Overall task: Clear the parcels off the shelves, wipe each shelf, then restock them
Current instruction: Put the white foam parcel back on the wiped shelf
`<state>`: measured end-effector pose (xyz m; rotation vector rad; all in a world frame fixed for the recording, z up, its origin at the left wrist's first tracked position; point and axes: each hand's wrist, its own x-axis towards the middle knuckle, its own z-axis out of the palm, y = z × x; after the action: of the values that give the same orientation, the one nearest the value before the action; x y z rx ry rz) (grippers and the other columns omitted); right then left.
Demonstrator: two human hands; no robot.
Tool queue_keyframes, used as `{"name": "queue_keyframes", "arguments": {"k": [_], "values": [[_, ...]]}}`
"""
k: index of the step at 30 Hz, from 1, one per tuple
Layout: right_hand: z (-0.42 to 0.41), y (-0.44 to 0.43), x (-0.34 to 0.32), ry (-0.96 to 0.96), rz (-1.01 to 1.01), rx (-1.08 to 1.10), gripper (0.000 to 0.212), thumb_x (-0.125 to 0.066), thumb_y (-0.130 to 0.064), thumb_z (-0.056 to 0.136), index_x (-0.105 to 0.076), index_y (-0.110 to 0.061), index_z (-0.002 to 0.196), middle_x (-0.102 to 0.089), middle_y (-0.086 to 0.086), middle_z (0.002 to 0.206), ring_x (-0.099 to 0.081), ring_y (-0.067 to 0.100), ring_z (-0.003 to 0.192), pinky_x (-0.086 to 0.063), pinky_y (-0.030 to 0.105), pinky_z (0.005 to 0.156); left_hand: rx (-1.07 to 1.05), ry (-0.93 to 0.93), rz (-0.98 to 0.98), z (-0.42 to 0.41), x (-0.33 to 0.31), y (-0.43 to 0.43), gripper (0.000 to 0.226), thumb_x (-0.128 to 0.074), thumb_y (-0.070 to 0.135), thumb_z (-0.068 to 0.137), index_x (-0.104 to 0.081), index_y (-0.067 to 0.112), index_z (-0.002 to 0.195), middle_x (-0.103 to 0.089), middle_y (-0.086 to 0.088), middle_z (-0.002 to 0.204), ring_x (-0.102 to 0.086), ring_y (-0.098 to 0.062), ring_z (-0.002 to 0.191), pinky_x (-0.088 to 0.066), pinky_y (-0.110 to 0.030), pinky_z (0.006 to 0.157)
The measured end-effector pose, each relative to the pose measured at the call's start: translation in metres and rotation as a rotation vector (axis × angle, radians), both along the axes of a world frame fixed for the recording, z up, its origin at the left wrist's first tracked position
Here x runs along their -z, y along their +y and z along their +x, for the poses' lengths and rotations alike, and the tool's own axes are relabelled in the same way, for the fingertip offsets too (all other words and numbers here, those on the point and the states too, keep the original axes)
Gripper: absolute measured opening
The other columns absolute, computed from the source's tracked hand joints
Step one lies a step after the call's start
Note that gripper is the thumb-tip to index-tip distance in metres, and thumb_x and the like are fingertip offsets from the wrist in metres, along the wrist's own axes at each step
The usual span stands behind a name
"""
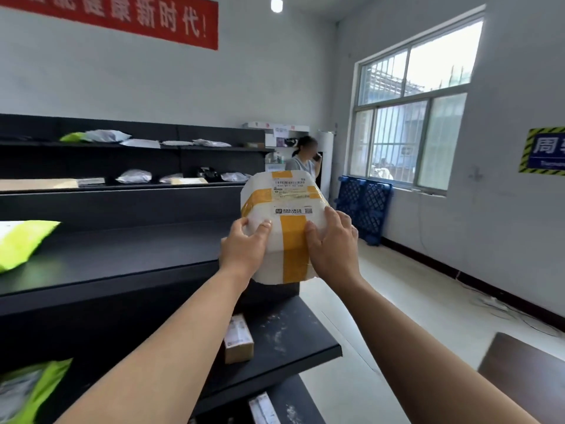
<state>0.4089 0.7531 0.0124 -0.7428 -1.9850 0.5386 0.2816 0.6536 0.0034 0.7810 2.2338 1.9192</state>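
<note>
So the biggest thing here is the black shelving (128, 258) filling the left half of the frame, stepping down in tiers toward the lower middle. A second run of dark shelves (183, 148) sits along the back wall at mid left, with several grey poly mailers (134, 176) lying loose on it. Upper left of the frame has a red banner (122, 13) with white characters, and the right side has a barred window (409, 117). Below the window, a blue plastic pallet (363, 206) leans against the wall.

Dead centre of the frame is the white parcel (284, 228), wrapped in white plastic with yellow tape bands and a couple of printed labels on top. It's held up in the air just off the right end of the near shelves, not resting on anything I can see. Both hands are clamped on it: left hand (244, 246) on its left edge, right hand (331, 246) on its right.

Smaller stuff: a lime green mailer (21, 243) at the left edge on a shelf, and a small cardboard box (238, 339) on the lower shelf at bottom centre.
</note>
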Motion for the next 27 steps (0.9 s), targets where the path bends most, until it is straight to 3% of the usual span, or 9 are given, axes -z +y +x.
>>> {"name": "queue_keyframes", "arguments": {"k": [14, 21, 27], "values": [[-0.144, -0.063, -0.024, -0.058, -0.063, -0.263, 0.058, -0.040, -0.047, 0.098, -0.032, -0.016, 0.147, -0.037, 0.007, 0.146, -0.033, 0.031, 0.130, -0.033, 0.047, 0.107, -0.296, 0.082, -0.067, -0.108, -0.023, -0.092, 0.068, -0.049, 0.066, 0.085, -0.042, 0.022, 0.136, -0.050, -0.004, 0.134, -0.046, -0.030, 0.123, -0.041, -0.050, 0.102], [-0.204, -0.072, -0.026, -0.144, -0.046, -0.380, 0.053, -0.035, -0.048, 0.098, -0.038, -0.017, 0.141, -0.043, 0.007, 0.141, -0.037, 0.032, 0.126, -0.036, 0.047, 0.101, -0.417, 0.058, -0.079, -0.158, -0.023, -0.113, 0.065, -0.049, 0.065, 0.086, -0.047, 0.020, 0.134, -0.052, -0.004, 0.130, -0.050, -0.024, 0.113, -0.044, -0.035, 0.080], [-0.240, -0.069, -0.025, -0.210, -0.040, -0.412, 0.052, -0.033, -0.049, 0.098, -0.041, -0.017, 0.138, -0.046, 0.007, 0.137, -0.039, 0.032, 0.124, -0.037, 0.046, 0.098, -0.474, 0.013, -0.106, -0.188, -0.020, -0.112, 0.065, -0.048, 0.063, 0.088, -0.047, 0.017, 0.134, -0.055, -0.005, 0.124, -0.051, -0.020, 0.101, -0.045, -0.036, 0.079]]}}
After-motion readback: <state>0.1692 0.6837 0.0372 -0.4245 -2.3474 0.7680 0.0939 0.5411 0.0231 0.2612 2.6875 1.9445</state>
